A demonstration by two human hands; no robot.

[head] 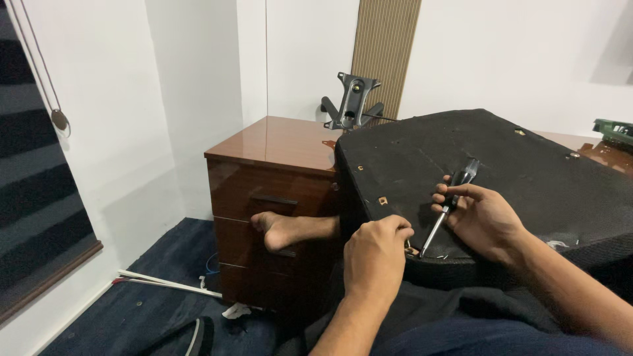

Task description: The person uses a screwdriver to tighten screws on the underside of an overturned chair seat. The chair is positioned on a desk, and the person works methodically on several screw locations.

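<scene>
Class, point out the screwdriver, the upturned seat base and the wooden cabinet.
screwdriver (pixel 461 179): head view, black handle.
seat base (pixel 501 151): head view, black underside.
cabinet (pixel 277 142): head view, glossy top.

The screwdriver (pixel 450 206) has a black handle and a thin metal shaft. It leans steeply, tip down at the near edge of the black seat base (pixel 501 165), which lies underside up.

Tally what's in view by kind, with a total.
Hands: 2, the left hand and the right hand
Screwdriver: 1
Black seat pad: 1
Brown drawer cabinet: 1
Metal chair bracket: 1
Bare foot: 1
Total: 7
</scene>
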